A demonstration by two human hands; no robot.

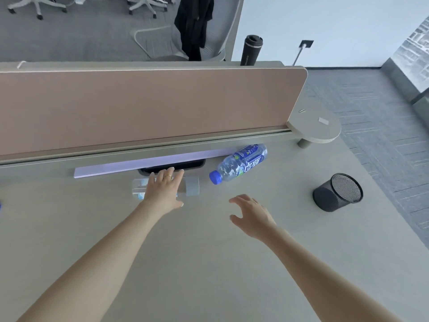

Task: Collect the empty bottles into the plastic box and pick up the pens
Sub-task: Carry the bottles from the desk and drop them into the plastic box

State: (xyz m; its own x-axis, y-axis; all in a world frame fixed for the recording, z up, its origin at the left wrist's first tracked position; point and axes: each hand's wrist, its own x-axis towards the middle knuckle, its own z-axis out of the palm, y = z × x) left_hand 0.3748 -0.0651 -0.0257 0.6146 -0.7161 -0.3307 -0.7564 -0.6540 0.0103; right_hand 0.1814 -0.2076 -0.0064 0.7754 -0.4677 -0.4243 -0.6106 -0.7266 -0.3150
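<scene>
A clear bottle with a grey cap [192, 185] lies on its side on the desk, cap to the right. My left hand [163, 190] lies over its middle with fingers stretched out straight, covering most of the body. A blue-labelled bottle with a blue cap [241, 164] lies on its side to the right, its cap pointing toward me. My right hand [251, 214] hovers over the desk below that bottle, fingers spread and holding nothing. No pens or plastic box are in view.
A black mesh pen holder [337, 192] lies tipped on the desk at the right. A pink divider panel [148, 105] runs along the desk's back, with a lilac strip [139, 165] and a black cable slot [192, 164] below it. A black tumbler [251, 49] stands behind.
</scene>
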